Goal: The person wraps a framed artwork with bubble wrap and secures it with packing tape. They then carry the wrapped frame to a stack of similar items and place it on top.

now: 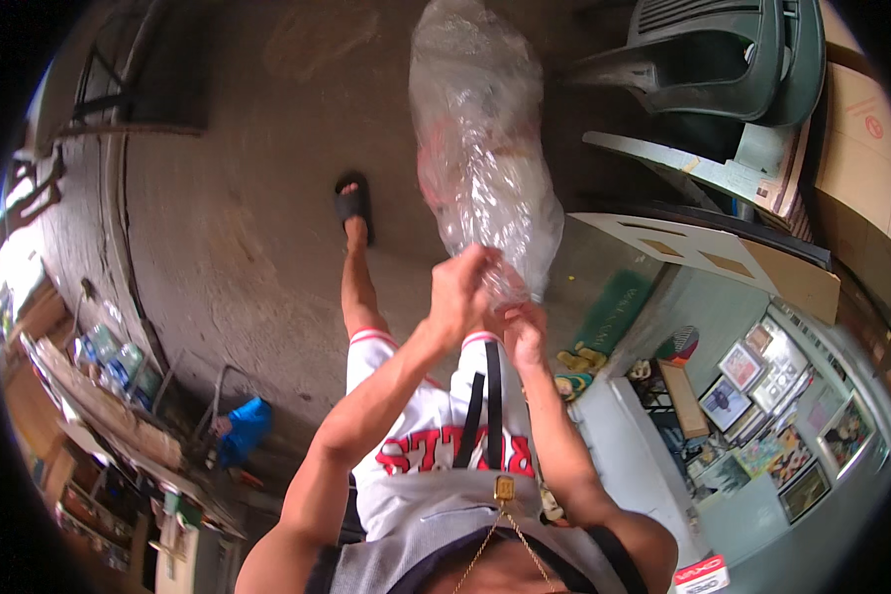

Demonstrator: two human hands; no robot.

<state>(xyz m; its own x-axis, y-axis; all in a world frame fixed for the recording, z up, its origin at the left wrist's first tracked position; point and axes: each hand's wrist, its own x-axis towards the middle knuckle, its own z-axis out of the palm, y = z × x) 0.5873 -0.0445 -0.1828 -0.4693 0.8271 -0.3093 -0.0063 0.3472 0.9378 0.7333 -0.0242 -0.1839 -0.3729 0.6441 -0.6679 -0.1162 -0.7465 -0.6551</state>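
Observation:
A large clear plastic bag stretches away from me above the floor, bulging and crinkled. Something pale and reddish shows through its wall, but I cannot make out what. My left hand is closed round the gathered neck of the bag. Just to the right and a little nearer my body, my right hand pinches the bunched plastic at the bag's near end. Between the two hands a short twisted stretch of plastic shows. Part of the fingers on both hands is hidden by the folds.
Stacked dark green plastic chairs and cardboard stand at the far right. A green doormat lies by a doorway, near a glass case of framed pictures. Plastic bottles and a blue bag are at left.

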